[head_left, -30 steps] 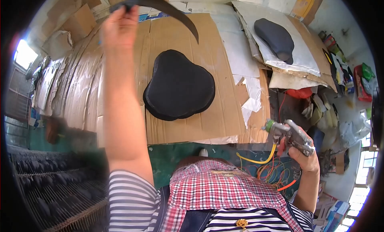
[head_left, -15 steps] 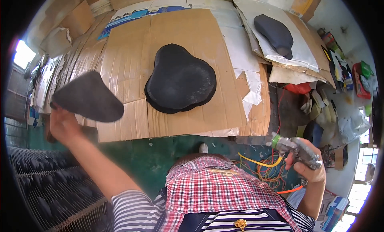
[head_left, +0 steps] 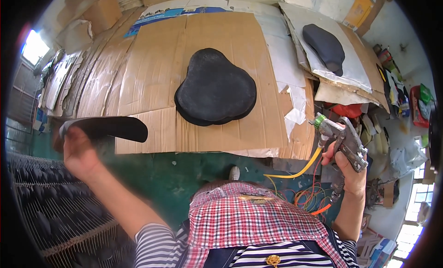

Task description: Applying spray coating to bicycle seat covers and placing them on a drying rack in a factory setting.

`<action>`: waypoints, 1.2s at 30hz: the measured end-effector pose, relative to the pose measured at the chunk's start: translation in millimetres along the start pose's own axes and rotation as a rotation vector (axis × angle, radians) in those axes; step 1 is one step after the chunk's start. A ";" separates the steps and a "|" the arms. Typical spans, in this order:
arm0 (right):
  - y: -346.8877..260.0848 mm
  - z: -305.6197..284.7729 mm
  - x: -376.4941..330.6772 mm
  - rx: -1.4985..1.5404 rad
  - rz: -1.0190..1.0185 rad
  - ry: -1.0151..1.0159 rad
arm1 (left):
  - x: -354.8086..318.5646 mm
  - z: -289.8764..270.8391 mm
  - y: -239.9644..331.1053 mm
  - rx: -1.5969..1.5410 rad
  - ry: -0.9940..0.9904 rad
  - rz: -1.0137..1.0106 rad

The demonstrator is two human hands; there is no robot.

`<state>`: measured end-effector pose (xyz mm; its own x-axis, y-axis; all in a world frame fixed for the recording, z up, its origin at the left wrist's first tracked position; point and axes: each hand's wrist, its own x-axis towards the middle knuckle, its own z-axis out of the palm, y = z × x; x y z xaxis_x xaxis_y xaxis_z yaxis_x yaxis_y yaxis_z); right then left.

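Observation:
My left hand [head_left: 79, 150] grips a thin, curved black sheet [head_left: 117, 128] by its left end. The sheet is tilted nearly edge-on, above the near left edge of the cardboard. My right hand [head_left: 348, 168] is wrapped round a metal spray gun [head_left: 339, 141] with a green collar at its nozzle; a yellow hose [head_left: 302, 172] and an orange hose [head_left: 321, 210] run from it. On the cardboard sheet [head_left: 152, 78] between my hands lies a stack of rounded, three-lobed black pads [head_left: 216, 87], shaped like a saddle. Neither hand touches that stack.
A dark saddle-shaped piece [head_left: 324, 47] rests on a white board at the far right. To the lower left stands a wire rack [head_left: 69, 198] hung with dark pieces. Coiled hoses [head_left: 309, 198] lie on the green floor, and a wall with hanging tools is at right.
My left hand has turned the black sheet from showing its broad face to nearly edge-on and lowered it slightly. My right hand has raised the spray gun a little toward the table.

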<state>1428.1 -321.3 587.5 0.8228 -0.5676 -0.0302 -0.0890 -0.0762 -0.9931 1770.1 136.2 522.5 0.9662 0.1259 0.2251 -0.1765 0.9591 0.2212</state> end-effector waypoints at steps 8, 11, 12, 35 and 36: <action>-2.0 -36.6 -32.5 -0.094 0.070 0.020 | -1.9 2.6 -16.9 -0.030 0.011 -0.038; 0.9 -45.3 -38.4 -0.084 0.098 -0.114 | -1.4 2.9 -21.6 -0.045 -0.013 -0.046; 1.5 -44.4 -38.2 -0.083 0.097 -0.115 | -1.0 2.6 -22.0 -0.060 -0.021 -0.052; -9.4 -32.2 1.8 -0.044 0.069 -0.230 | -10.4 -17.4 -31.2 0.048 -0.035 -0.030; -7.6 -40.2 -2.6 -0.067 0.110 -0.277 | -12.7 -16.0 -33.0 0.057 -0.033 -0.029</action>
<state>1404.1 -352.3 599.6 0.9270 -0.3311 -0.1761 -0.2155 -0.0860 -0.9727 1766.7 107.0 497.2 0.9646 0.0888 0.2482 -0.1595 0.9463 0.2811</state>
